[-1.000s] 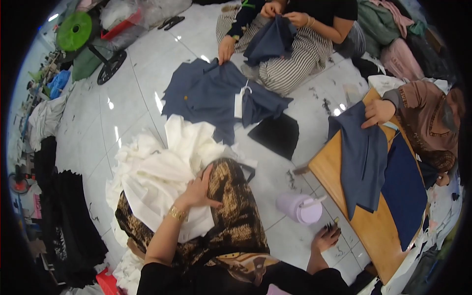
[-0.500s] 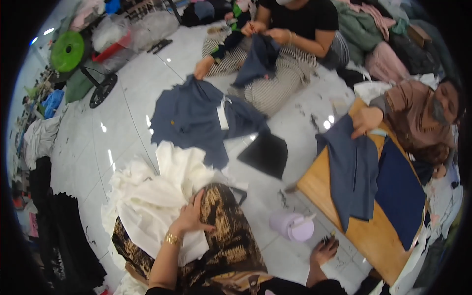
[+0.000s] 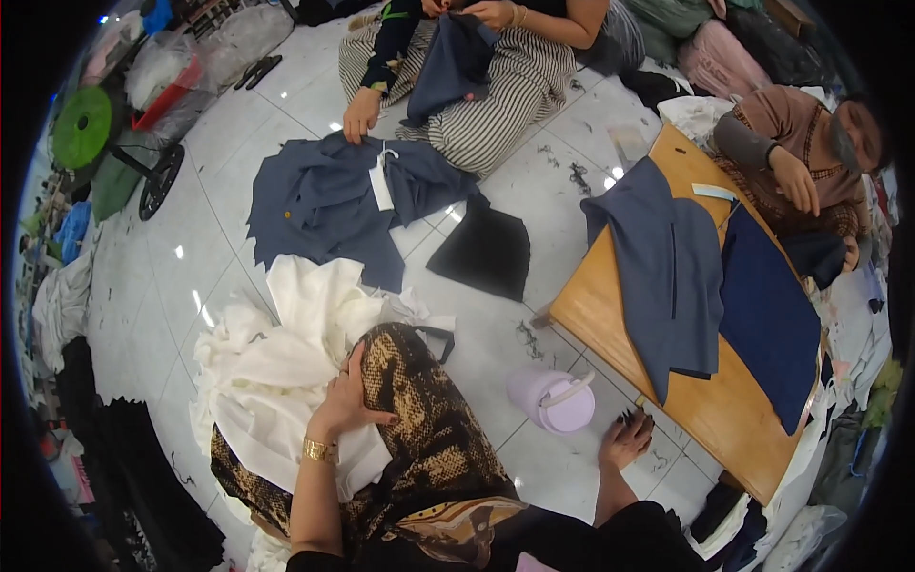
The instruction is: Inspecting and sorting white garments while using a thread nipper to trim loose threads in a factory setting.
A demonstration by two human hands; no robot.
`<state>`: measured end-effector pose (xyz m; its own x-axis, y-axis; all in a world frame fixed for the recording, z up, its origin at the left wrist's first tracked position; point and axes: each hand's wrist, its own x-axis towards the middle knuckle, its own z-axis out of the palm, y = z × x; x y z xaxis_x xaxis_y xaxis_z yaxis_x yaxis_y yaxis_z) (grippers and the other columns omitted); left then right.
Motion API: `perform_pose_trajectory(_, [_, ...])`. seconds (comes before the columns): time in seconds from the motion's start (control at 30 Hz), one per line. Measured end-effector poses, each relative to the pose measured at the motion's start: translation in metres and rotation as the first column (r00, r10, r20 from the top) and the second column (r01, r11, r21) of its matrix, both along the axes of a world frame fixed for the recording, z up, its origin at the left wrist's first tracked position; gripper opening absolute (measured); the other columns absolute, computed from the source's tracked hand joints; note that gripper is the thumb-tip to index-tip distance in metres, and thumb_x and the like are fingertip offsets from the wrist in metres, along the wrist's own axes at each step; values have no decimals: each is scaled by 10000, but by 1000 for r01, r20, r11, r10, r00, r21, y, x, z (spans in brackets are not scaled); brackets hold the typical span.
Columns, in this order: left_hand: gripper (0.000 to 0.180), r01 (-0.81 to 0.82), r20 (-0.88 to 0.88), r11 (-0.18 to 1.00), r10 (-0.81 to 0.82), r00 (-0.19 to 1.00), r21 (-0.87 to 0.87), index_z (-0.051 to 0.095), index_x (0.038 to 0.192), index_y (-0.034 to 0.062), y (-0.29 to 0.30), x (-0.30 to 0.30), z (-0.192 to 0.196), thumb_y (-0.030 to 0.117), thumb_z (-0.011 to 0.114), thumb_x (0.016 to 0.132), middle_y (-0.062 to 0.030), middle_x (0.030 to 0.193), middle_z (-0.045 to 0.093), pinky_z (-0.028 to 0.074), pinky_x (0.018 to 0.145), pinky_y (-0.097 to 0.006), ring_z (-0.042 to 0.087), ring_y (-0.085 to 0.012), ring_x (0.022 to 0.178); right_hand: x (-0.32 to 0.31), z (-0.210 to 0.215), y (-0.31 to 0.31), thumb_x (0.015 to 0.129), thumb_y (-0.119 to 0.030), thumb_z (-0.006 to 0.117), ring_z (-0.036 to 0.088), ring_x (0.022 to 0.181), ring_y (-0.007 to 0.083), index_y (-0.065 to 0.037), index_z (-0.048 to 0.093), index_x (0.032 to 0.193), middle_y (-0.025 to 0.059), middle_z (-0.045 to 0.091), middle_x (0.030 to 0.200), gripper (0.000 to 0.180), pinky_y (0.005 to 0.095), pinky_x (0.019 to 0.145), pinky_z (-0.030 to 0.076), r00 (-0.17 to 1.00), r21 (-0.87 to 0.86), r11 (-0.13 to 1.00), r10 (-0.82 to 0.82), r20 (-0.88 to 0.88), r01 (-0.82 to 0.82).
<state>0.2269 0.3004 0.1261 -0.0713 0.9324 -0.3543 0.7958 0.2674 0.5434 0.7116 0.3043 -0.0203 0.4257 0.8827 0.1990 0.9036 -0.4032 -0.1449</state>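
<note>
My left hand (image 3: 345,405) lies with fingers apart on white cloth (image 3: 253,400) across my lap and on the dark brown and gold patterned fabric (image 3: 410,400) over my knee. Low on my right, my right hand (image 3: 626,440) is beside the low wooden table, its fingers bent around small dark bits that I cannot make out. Between my knee and that hand stands a lilac lidded pail with a handle (image 3: 562,405). More ruffled white cloth heaps up to the left of my knee.
A black cloth piece (image 3: 483,250) and grey-blue garment (image 3: 315,205) lie on the tiled floor; a person's hand (image 3: 362,114) touches the garment. On the wooden table (image 3: 610,319) are grey-blue (image 3: 658,276) and navy (image 3: 762,315) panels. Another person sits behind it. A green fan (image 3: 84,129) stands far left.
The view has shifted, so the scene sits higher and more to the left. The person at the table has let go of the grey-blue panel and drawn the hand back. My left hand stays on the cloth.
</note>
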Motion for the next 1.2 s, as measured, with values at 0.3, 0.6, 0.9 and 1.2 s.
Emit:
perform_pose_trajectory(0.3, [489, 75, -255, 993, -49, 966, 94, 371, 1250, 66, 142, 56, 31, 297, 510, 842, -210, 923, 603, 463, 717, -417, 596, -348, 831, 2, 1, 1, 812, -326, 450, 284, 1246, 296, -135, 328, 1321, 149, 330, 1315, 557, 464, 1016, 189, 999, -62, 998, -30, 14, 31])
perform_pose_trajectory(0.6, [647, 278, -344, 950, -310, 886, -142, 267, 1356, 110, 196, 149, -84, 70, 506, 756, -144, 833, 637, 497, 659, -389, 636, -277, 744, 6, -6, 0, 825, -361, 420, 295, 1227, 312, -132, 345, 1301, 160, 345, 1291, 534, 459, 1011, 180, 1000, -23, 1000, 3, -11, -3])
perform_pose_trajectory(0.9, [575, 198, -230, 978, -180, 957, 60, 322, 1304, 92, 189, 139, -84, 93, 498, 757, -167, 803, 622, 496, 628, -419, 624, -319, 709, 7, 2, -4, 813, -353, 418, 303, 1228, 335, -130, 341, 1306, 188, 322, 1323, 547, 468, 1008, 192, 1000, -59, 998, -4, 2, 4])
perform_pose_trajectory(1.2, [595, 286, -257, 958, -285, 924, -34, 280, 1303, 77, 186, 132, -90, 203, 545, 784, -160, 798, 617, 486, 632, -437, 614, -327, 707, 4, 1, -2, 800, -352, 442, 271, 1250, 320, -102, 346, 1285, 181, 322, 1319, 553, 463, 1021, 165, 999, -86, 995, -48, -13, 47])
